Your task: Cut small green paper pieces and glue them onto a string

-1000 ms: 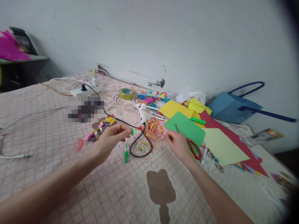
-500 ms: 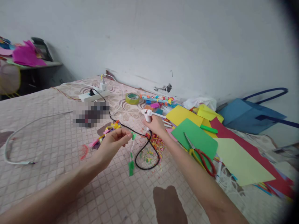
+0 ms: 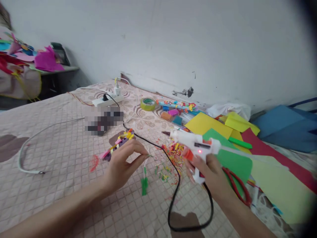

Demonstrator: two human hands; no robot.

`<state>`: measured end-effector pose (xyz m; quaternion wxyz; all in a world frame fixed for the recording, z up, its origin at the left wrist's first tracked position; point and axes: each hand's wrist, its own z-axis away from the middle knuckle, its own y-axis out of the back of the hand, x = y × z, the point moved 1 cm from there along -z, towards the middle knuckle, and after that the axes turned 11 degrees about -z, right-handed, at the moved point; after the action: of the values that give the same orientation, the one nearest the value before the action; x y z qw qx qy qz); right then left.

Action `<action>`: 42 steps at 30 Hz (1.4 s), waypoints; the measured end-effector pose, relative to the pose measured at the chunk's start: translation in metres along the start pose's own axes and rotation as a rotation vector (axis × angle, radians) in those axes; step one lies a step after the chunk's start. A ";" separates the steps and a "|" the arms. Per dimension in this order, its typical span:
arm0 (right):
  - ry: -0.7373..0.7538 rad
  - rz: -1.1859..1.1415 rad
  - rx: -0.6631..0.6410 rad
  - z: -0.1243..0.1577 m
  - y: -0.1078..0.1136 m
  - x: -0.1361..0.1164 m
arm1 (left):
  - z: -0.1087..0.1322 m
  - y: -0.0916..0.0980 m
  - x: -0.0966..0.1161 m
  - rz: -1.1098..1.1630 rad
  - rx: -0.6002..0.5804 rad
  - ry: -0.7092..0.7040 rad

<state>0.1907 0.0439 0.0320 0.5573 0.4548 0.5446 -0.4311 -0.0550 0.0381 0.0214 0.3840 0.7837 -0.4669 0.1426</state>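
Note:
My right hand (image 3: 206, 170) is wrapped round the grip of a white hot glue gun (image 3: 190, 142) with an orange trigger and a lit red light. Its brown nozzle points left, and a clear glue stick (image 3: 255, 157) juts from its back. From the handle a black cord (image 3: 170, 162) loops down over the bed. Thumb and fingertips of my left hand (image 3: 128, 157) pinch a white string (image 3: 146, 162); a green paper strip (image 3: 144, 185) hangs at its lower end. Just behind that hand lies a craft piece with yellow and pink flowers (image 3: 125, 137).
Cut paper scraps (image 3: 174, 153) lie between my hands. Coloured sheets (image 3: 210, 125) and red-handled scissors (image 3: 239, 188) are at the right. Farther back are a tape roll (image 3: 148, 104) and a white power strip (image 3: 107, 100). A white cable (image 3: 22, 158) curves at the left.
My right hand has brought the glue gun up and nearer, turning its nozzle left. The cord loop has been pulled toward me. My left hand still pinches the string, and the view has shifted slightly.

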 end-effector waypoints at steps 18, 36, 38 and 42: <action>-0.152 0.070 -0.249 0.026 0.015 0.002 | 0.002 -0.003 -0.007 -0.003 0.025 -0.311; -0.115 0.110 -0.272 0.018 0.009 -0.007 | 0.001 0.000 -0.005 -0.059 0.039 -0.311; -0.094 0.118 -0.272 0.018 0.009 -0.008 | 0.001 0.000 -0.005 -0.056 0.040 -0.313; -0.078 0.131 -0.269 0.018 0.009 -0.009 | 0.001 0.000 -0.005 -0.050 0.037 -0.320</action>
<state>0.2030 0.0280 0.0410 0.6608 0.3937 0.5445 -0.3345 -0.0581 0.0405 0.0182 0.2935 0.8147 -0.4999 0.0152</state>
